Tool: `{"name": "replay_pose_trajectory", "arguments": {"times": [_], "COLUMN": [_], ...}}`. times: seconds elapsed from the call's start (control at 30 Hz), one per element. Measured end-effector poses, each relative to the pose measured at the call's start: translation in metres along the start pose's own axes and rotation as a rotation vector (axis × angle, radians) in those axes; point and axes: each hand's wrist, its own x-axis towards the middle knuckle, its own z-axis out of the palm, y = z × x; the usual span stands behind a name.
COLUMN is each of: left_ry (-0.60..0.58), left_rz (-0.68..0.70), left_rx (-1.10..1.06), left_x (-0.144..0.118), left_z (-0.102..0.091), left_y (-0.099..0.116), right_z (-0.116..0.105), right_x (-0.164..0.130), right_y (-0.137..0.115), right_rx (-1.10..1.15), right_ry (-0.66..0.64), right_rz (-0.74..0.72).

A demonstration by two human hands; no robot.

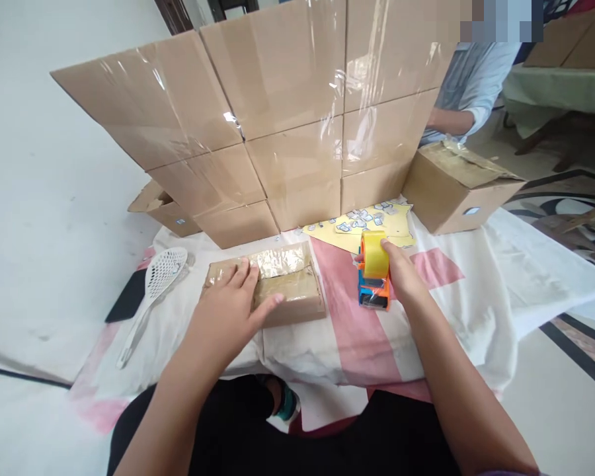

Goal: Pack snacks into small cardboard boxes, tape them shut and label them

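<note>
My left hand point(231, 301) lies with fingers spread on top of a small cardboard box point(292, 291), whose upper face carries shiny strips of clear tape. To the right of that box, my right hand point(399, 268) is wrapped round a tape dispenser point(375, 271). The dispenser is orange and blue and bears a yellowish roll of tape. Its far side and some of my fingers are hidden. Behind both hands lies a yellow paper sheet point(396, 221) with several small cut-out drawings on it.
A tall taped cardboard panel point(297, 152) stands across the table. A larger box point(469, 188) sits right, an open box point(171, 211) left. A white slotted skimmer point(158, 284) lies near a dark flat object point(126, 297). Behind the panel is another person point(469, 92).
</note>
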Motion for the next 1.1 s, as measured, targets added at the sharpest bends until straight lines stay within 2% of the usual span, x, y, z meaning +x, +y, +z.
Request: {"name": "replay_pose_trajectory", "arguments": {"times": [0.1,0.23,0.47,0.63,0.77,0.97,1.03,1.1], "left_ry": [-0.005,0.037,0.029,0.181,0.348,0.557,0.550,0.469], "left_rz": [-0.011,0.004,0.016,0.088,0.130,0.306,0.422,0.520], "left_rx": [0.049,0.055,-0.009,-0.047,-0.034,-0.044,-0.020,-0.016], "left_x": [-0.001,0.005,0.025,0.033,0.037,0.031,0.026,0.022], "left_z": [0.009,0.016,0.014,0.016,0.021,0.033,0.045,0.063], "left_y": [0.010,0.010,-0.002,0.002,0.013,0.041,0.059,0.079], "right_z": [-0.002,-0.002,0.003,0.001,0.003,0.002,0.001,0.003], "right_x": [0.000,0.001,-0.003,-0.011,-0.013,-0.010,-0.010,-0.014], "right_y": [0.004,0.007,0.009,0.017,0.023,0.023,0.025,0.027], "right_rx": [0.116,0.100,0.114,0.177,0.211,0.192,0.201,0.204], "right_ry": [-0.108,-0.112,-0.035,-0.129,-0.125,-0.161,-0.161,-0.154], "right_rz": [0.124,0.072,-0.056,-0.031,-0.036,-0.056,-0.067,-0.071]}}
